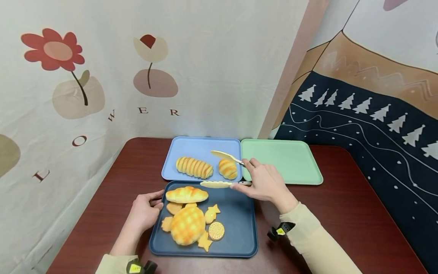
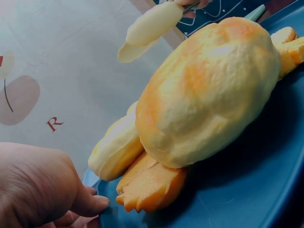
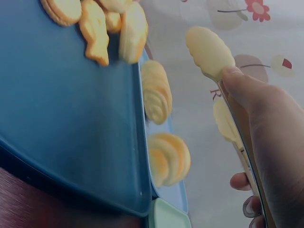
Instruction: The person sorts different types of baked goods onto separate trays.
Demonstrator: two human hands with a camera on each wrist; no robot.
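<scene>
My right hand [image 1: 265, 180] holds a pair of tongs [image 1: 219, 184] with cream tips, thumb on one arm and fingers on the other. The tips stand spread apart with nothing between them, near a small striped roll [image 1: 227, 169] on the light blue tray [image 1: 205, 140]. A long ridged roll [image 1: 194, 168] lies to its left. At the left rim of the dark blue tray [image 1: 236, 236], my left hand [image 1: 145, 209] grips the edge, its thumb [image 2: 95, 202] at the rim. That tray bears a round bun [image 1: 187, 225], a long bread [image 1: 186, 194] and several biscuits [image 1: 216, 231].
A light green tray [image 1: 284, 161] stands right of the light blue one, at the back of the brown table [image 1: 359, 213]. Behind the table hangs a pale curtain [image 1: 222, 68] with flower prints, and a dark patterned cloth [image 1: 356, 133] covers the right side.
</scene>
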